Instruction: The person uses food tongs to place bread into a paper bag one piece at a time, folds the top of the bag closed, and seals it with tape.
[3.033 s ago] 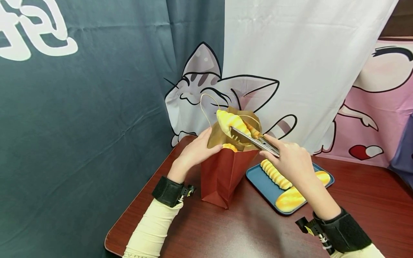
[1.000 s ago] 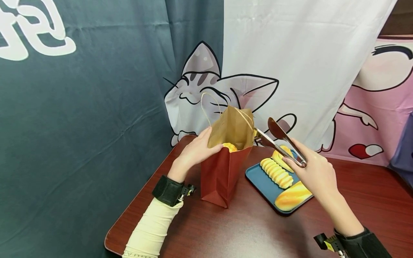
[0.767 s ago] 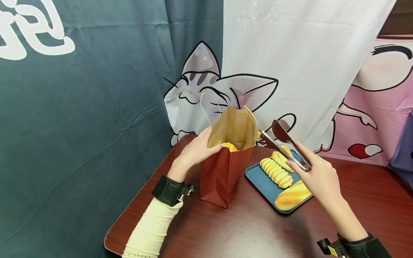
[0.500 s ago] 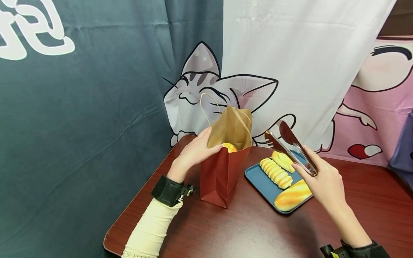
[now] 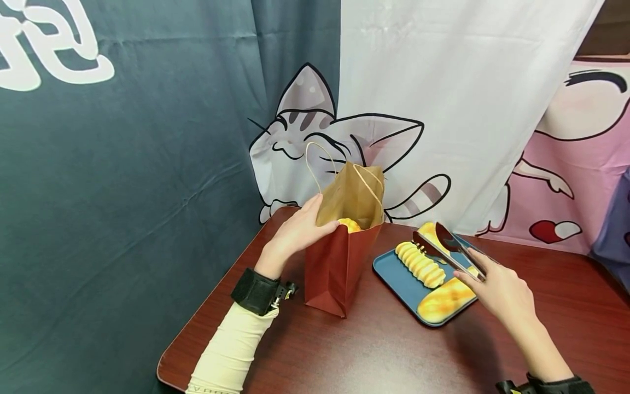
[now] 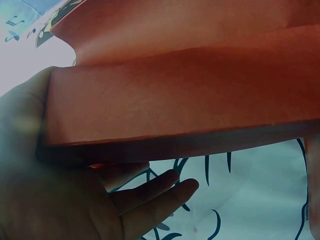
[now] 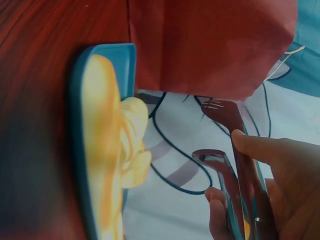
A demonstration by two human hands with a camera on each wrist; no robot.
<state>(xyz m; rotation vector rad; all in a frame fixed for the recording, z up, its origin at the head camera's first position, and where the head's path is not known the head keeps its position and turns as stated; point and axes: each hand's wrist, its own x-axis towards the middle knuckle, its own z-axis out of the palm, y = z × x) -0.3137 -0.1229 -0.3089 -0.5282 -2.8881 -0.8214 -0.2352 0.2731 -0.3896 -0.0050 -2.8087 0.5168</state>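
Observation:
In the head view my left hand [image 5: 297, 229] holds the near rim of a red paper bag [image 5: 331, 271], thumb over the edge. Its fingers reach along the outside, as the left wrist view shows. Inside the brown-lined mouth shows the top of a yellow bread [image 5: 350, 225]. My right hand [image 5: 507, 293] grips metal tongs [image 5: 445, 257], arms spread, one tip forked and one rounded. They hang low over the tray with nothing between them. Below lie a ridged bread roll [image 5: 420, 265], a long smooth loaf [image 5: 445, 302] and another bread [image 5: 431, 235] partly behind the tongs.
The breads lie on a blue tray [image 5: 396, 287], right of the bag. Both stand on a reddish-brown wooden table [image 5: 374, 350], its rounded corner at the lower left. Behind hang a grey-green cloth [image 5: 172, 164] and a white cloth [image 5: 443, 65] printed with a cartoon cat.
Three seconds ago the tongs held a ridged bread over the bag; it is no longer in them. My right hand has moved right and down to the tray. The left hand stays put.

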